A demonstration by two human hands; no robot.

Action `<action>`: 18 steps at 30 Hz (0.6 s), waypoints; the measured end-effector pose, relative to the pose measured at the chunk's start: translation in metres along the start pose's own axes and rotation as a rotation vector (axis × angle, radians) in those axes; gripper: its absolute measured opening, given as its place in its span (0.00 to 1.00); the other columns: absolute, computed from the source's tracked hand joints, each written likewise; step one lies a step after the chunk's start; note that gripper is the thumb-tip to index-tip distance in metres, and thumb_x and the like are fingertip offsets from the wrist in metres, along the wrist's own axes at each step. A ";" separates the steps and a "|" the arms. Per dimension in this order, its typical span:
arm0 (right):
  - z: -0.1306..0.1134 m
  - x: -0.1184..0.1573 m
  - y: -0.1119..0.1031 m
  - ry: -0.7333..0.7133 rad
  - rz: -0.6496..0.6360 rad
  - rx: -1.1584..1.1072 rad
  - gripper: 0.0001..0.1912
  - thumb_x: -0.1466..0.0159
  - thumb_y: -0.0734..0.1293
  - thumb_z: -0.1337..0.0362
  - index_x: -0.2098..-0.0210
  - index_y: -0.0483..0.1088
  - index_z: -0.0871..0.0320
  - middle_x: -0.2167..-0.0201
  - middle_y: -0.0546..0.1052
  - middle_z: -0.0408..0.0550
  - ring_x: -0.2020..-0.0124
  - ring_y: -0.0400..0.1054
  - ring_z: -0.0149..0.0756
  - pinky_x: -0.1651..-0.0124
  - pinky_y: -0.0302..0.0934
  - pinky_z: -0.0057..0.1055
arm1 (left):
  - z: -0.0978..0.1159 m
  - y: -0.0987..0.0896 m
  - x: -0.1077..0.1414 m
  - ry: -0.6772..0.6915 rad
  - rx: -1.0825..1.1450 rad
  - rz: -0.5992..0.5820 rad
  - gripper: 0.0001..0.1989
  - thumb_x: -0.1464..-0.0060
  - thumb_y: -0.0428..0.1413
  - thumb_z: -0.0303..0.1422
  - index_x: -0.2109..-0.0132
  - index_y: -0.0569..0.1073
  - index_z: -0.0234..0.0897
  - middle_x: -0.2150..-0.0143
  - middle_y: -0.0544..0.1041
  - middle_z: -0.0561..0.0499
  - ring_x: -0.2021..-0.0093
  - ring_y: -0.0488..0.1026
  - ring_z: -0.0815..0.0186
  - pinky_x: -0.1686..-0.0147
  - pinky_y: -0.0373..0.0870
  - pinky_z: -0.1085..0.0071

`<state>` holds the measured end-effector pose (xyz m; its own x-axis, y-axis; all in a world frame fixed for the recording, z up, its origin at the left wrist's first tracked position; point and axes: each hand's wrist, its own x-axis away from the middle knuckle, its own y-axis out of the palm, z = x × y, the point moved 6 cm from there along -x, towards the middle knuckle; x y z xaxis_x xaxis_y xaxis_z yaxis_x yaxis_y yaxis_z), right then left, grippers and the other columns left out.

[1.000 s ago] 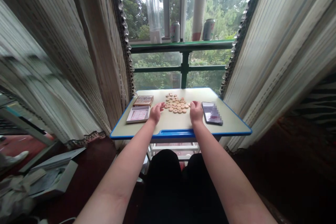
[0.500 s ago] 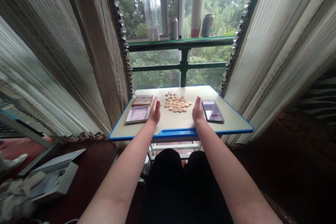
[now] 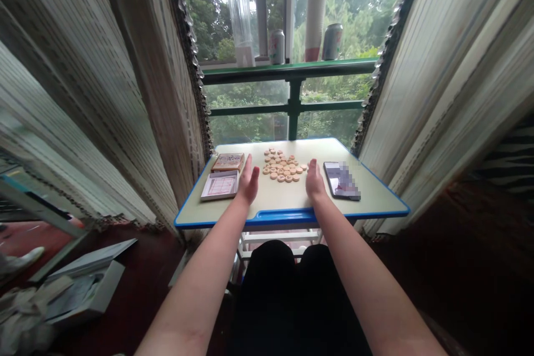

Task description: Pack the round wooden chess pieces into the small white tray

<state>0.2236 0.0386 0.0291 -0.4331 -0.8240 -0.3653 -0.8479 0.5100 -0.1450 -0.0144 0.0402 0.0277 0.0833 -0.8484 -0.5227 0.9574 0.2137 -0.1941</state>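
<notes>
Several round wooden Chinese chess pieces (image 3: pixel 283 168) lie loosely clustered in the middle of the small table (image 3: pixel 283 200). My left hand (image 3: pixel 249 182) stands on edge to the left of them, fingers stretched out, thumb up, holding nothing. Right beside that hand is an open shallow box (image 3: pixel 219 186) with a red-lined grid inside. Behind it rests a wooden box lid (image 3: pixel 227 162) with printed markings. On the other side of the pieces my right hand (image 3: pixel 315 181) is also upright on edge, fingers extended and empty, between the pieces and a phone (image 3: pixel 336 181).
A blue rim with a pencil groove (image 3: pixel 287 215) runs along the table's front. Two cans (image 3: pixel 276 47), a stack of cups (image 3: pixel 316 16) and a clear plastic sleeve of cups (image 3: pixel 242 22) stand on the window ledge. Curtains (image 3: pixel 400 94) hang on both sides. An open white box (image 3: pixel 89 292) is on the floor.
My left hand's thumb has spread further from its fingers. My right hand has moved slightly left, nearer the pieces and away from the phone. The view has shifted a little.
</notes>
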 end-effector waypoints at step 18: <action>-0.081 0.072 0.146 -0.114 -0.396 -0.459 0.34 0.36 0.46 0.43 0.44 0.60 0.59 0.49 0.72 0.59 0.50 0.67 0.40 0.50 0.61 0.39 | -0.005 -0.177 -0.002 -0.151 -0.193 0.213 0.35 0.47 0.44 0.56 0.44 0.68 0.33 0.40 0.66 0.39 0.35 0.55 0.53 0.37 0.47 0.58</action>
<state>0.0438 0.0337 0.0559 -0.0446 -0.8844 -0.4646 -0.9937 -0.0085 0.1116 -0.1856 0.0062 0.0590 0.3302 -0.8338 -0.4424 0.8453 0.4698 -0.2545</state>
